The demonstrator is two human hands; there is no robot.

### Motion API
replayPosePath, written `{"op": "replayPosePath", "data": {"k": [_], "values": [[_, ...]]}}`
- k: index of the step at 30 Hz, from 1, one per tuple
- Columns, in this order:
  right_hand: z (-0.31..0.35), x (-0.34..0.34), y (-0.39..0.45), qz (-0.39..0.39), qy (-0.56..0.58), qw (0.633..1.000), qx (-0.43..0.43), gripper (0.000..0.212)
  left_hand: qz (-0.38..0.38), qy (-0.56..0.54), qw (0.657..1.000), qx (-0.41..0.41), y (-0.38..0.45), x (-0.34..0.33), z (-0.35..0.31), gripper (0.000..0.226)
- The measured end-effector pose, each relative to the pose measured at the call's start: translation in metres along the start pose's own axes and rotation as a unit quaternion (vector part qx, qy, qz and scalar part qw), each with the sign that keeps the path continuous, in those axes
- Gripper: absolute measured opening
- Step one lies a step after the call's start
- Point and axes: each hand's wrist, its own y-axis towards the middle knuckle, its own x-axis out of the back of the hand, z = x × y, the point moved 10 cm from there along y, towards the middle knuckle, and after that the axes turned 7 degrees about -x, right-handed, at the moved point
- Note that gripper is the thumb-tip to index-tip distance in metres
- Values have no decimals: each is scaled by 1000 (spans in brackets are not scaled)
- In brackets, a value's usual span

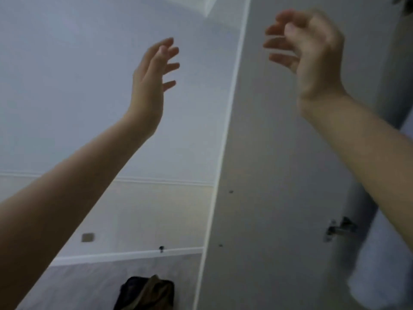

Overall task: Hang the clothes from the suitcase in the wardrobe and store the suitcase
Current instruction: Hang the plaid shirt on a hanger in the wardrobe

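Note:
Both my arms are raised high in front of the wardrobe. My left hand [152, 77] is up at centre left, fingers spread and relaxed, holding nothing. My right hand [306, 45] is higher at upper right, blurred, its fingers loosely curled with nothing between them. The grey open wardrobe door [268, 153] stands edge-on down the middle and right, a metal hinge [339, 229] on its inner face. Far below on the floor lies the dark suitcase [145, 294] with olive cloth on top. No hanger or garment is in either hand.
A pale wall [67, 86] with a white moulding line fills the left. A wall socket [87, 237] sits low on it above the skirting board. Something white and blurred [380, 276] hangs at the lower right behind my right forearm.

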Motion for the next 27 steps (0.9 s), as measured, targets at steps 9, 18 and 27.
{"op": "replayPosePath", "data": {"k": [9,18,27], "values": [[-64,-243,-29,36,120,989,-83,10,-47,101,990,85,-16,238,81,31],[-310,-361,-129,46,51,936,-344,14,-25,161,962,217,-106,362,223,38],[-575,-415,-254,38,25,866,-499,12,9,238,900,365,-223,433,442,29]]}}
